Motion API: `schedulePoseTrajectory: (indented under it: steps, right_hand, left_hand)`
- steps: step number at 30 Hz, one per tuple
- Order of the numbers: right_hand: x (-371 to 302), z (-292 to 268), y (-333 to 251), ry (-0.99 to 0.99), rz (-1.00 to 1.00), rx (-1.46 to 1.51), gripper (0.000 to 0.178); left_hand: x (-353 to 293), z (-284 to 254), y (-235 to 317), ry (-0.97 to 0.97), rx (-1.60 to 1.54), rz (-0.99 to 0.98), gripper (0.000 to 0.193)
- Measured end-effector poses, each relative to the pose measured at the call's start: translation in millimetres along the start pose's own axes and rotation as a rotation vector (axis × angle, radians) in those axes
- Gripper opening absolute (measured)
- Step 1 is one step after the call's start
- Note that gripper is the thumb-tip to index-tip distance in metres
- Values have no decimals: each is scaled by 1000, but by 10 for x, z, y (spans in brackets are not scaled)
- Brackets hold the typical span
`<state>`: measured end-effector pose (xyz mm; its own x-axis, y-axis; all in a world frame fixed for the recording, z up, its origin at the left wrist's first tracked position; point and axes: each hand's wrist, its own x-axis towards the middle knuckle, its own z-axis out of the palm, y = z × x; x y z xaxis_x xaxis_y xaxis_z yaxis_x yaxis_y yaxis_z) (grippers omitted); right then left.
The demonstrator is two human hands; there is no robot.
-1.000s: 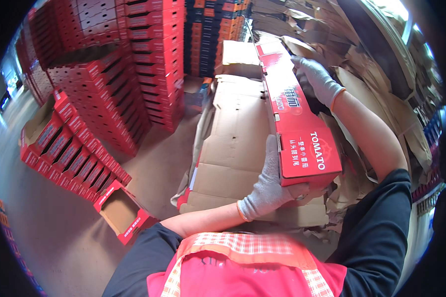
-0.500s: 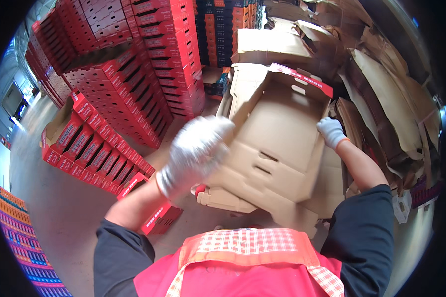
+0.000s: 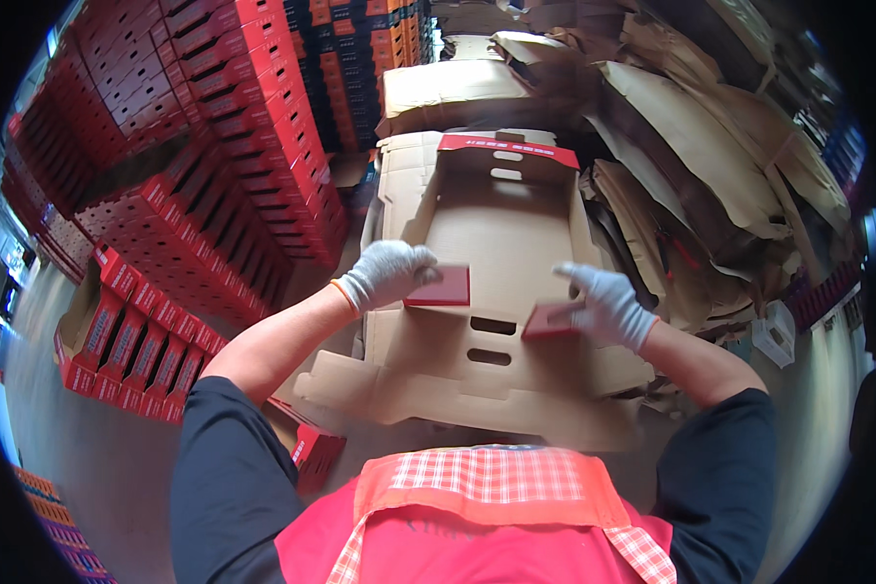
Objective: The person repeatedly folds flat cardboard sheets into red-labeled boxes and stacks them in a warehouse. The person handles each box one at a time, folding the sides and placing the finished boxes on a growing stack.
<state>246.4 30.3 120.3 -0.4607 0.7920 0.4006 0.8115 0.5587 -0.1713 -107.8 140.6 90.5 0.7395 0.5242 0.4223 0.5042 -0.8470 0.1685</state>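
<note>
A partly folded brown cardboard box (image 3: 501,238) lies in front of me, its far end wall raised with a red strip along the top. Its near end panel lies flat, with two slots. My left hand (image 3: 389,275), in a pale glove, is closed on the left red flap (image 3: 443,287), which stands turned inward. Opposite it, my right hand (image 3: 608,302), gloved too, touches the right red flap (image 3: 547,323) with its lower fingers. One finger of that hand stretches out above the flap, apart from the others.
Beneath the box lie more flat cardboard sheets (image 3: 399,185). Tall stacks of red boxes (image 3: 253,127) rise at the left, with a lower row of red boxes (image 3: 131,341) nearer. Bundles of brown cardboard (image 3: 691,146) lean at the right. A small white crate (image 3: 774,334) stands beyond my right arm.
My left hand has moved from the air beside the box onto its left flap. My right hand has come nearer along the right side. Both red flaps now show turned inward; the view has shifted right.
</note>
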Motion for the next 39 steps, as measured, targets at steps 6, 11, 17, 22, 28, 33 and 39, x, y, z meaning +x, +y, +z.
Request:
schedulePoseTrajectory:
  steps: [6,11,17,22,28,33,39]
  right_hand:
    - [-184,-403,115,-81,155,53,42]
    - [-469,-736,-497,-1232,293,738,70]
    - [-434,-871,-543,-1210,136,538,59]
    - [-445,-490,103,-330,-39,108,64]
    - [-505,623,478,209,734,1113,79]
    - [-380,498,796,303,1059,1615,51]
    - [635,-1113,279,-51,439,1120,69]
  left_hand:
    - [-143,-382,572,-130,156,119,20]
    - [-718,-593,965,-1110,-683,84,122]
    - [-641,-928,815,-1084,-618,14,42]
    - [-638,-499,584,-66,107,-131,42]
    - [-804,805,522,557,-1741,-884,60]
    - [-610,721,884,692,-2008,-823,71]
    - [-403,996,1359,799,-2461,-569,39]
